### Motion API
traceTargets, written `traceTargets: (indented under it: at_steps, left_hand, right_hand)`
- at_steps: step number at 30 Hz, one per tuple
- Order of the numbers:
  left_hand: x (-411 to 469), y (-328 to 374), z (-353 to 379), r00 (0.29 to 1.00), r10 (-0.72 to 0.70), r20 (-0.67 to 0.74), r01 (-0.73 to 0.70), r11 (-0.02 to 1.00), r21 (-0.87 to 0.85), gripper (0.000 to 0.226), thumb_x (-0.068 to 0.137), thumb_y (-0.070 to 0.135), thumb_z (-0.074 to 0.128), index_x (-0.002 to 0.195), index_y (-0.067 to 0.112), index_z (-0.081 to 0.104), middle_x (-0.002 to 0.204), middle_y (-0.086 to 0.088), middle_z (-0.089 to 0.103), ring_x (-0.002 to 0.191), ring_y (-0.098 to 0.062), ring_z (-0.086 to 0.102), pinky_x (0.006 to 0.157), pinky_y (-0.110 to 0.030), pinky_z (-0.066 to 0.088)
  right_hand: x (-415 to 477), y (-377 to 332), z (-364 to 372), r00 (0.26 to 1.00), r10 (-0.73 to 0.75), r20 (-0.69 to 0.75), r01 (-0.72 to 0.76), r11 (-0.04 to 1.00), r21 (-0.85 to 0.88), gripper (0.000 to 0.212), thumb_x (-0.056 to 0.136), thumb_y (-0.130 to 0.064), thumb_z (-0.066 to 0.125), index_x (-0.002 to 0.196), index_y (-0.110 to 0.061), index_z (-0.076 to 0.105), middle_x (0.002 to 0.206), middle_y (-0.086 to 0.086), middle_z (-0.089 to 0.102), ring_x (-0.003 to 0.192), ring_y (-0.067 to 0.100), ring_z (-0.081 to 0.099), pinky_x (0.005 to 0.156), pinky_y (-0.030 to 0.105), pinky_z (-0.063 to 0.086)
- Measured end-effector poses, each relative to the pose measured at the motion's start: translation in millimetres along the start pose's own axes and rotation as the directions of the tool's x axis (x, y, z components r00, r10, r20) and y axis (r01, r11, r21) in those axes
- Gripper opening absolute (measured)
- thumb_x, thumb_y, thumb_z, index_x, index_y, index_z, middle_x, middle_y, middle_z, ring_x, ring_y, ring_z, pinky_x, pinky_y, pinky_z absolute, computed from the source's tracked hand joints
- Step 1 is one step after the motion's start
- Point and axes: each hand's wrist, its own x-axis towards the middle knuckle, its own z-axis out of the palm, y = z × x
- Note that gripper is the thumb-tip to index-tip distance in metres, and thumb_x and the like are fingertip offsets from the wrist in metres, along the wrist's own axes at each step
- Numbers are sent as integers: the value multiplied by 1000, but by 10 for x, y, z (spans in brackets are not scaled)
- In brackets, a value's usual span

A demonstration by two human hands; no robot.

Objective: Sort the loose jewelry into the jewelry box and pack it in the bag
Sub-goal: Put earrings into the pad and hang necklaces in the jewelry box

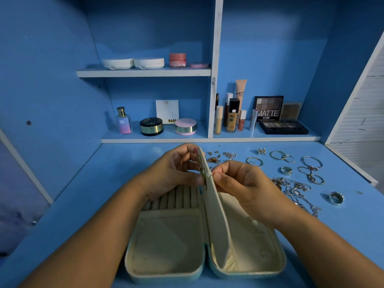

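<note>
- Jewelry box lies open flat on the desk, long axis running away from the person. Its divider flap stands upright along the box's centre line.
- Left hand is on the left face of the flap, at the box's far end. Fingers are curled, thumb and fingertips closed tight on a small gold piece against the flap.
- Right hand is on the flap's right face, directly opposite. Thumb and forefinger make a narrow pinch on the flap edge. Can't tell if there's an earring back in that pinch.
- Key relation: the two pinches face each other through the flap, so the piece likely goes in square to the flap, left to right. My read: it's being fastened to the flap.
- Ring rolls sit in the box's left half, just under the left hand, and look unfilled.
- The rest of the loose jewelry is all right of the box:
  - studs just past the far end
  - hoops and bangles further right
  - chains just beside the right hand
  - a wide ring furthest out
- The right hand is nearer all of it, so it's the natural one for the next pick.
- The bag is not in view, so the job looks early.
</note>
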Motion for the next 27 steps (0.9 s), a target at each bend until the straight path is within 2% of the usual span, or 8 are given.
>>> traceTargets:
  at_steps: [7, 13, 16, 20, 21, 23, 25, 27]
  left_hand:
    - [-8, 22, 7, 1000, -13, 0, 13, 1000, -8, 51, 58, 17, 83, 103, 24, 60, 91, 7, 67, 96, -13, 61, 87, -35, 52]
    - [-12, 23, 15, 1000, -4, -7, 4, 1000, -5, 51, 60, 12, 83, 104, 23, 58, 89, 11, 67, 95, -10, 62, 83, -27, 53]
    - [-15, 27, 23, 1000, 0, -6, 0, 1000, -3, 51, 62, 10, 83, 105, 22, 58, 88, 10, 67, 95, -12, 61, 85, -27, 53]
    - [-11, 29, 23, 1000, -1, 15, 2, 999, -37, 51, 61, 11, 82, 104, 20, 56, 87, 10, 67, 91, -9, 61, 80, -24, 53]
    - [-11, 31, 19, 1000, -1, 22, 2, 999, -48, 50, 61, 10, 81, 104, 19, 56, 87, 9, 67, 90, -8, 62, 79, -23, 53]
    - [-4, 25, 16, 1000, -3, 31, 5, 998, -64, 48, 64, -1, 78, 103, 17, 55, 87, 7, 66, 86, -7, 62, 76, -21, 53]
    - [-5, 27, 22, 1000, -2, 29, 5, 996, -84, 47, 66, -8, 71, 103, 14, 54, 86, 4, 64, 82, -5, 61, 73, -19, 53]
    - [-11, 29, 29, 1000, 4, 29, -1, 995, -99, 46, 66, -9, 68, 104, 12, 53, 86, 3, 63, 80, -5, 61, 72, -18, 52]
  right_hand:
    - [-1, 25, -28, 1000, -1, 5, 1, 1000, 17, 22, 81, -23, 61, 90, -3, 64, 95, 26, 67, 88, 26, 65, 92, 35, 53]
    - [4, 36, -34, 999, -17, 27, 17, 1000, 3, 20, 77, -24, 65, 87, -7, 65, 81, 5, 69, 82, 16, 64, 86, 28, 53]
    - [6, 40, -23, 999, -35, 26, 36, 999, -17, 21, 78, -24, 63, 88, -6, 64, 79, 2, 69, 78, 12, 63, 79, 22, 51]
    - [13, 34, -44, 999, -15, 32, 17, 998, -59, 19, 79, -27, 64, 88, -10, 66, 84, 8, 69, 83, 18, 64, 85, 31, 54]
    - [12, 7, -67, 999, -4, 33, 7, 995, -98, 18, 80, -29, 64, 88, -13, 67, 84, 8, 69, 82, 17, 64, 83, 31, 54]
    - [-5, -42, -164, 999, 27, 25, -18, 954, -300, 12, 82, -32, 66, 86, -21, 68, 78, -5, 66, 69, 4, 59, 66, 20, 50]
    - [-27, -84, -252, 996, 56, 70, -7, 830, -558, 3, 83, -31, 69, 82, -29, 69, 75, -19, 61, 61, -2, 50, 58, 13, 41]
    - [-48, -85, -259, 981, 84, 177, 67, 703, -708, 8, 81, -31, 72, 76, -36, 68, 78, -22, 59, 65, 0, 51, 60, 14, 41]
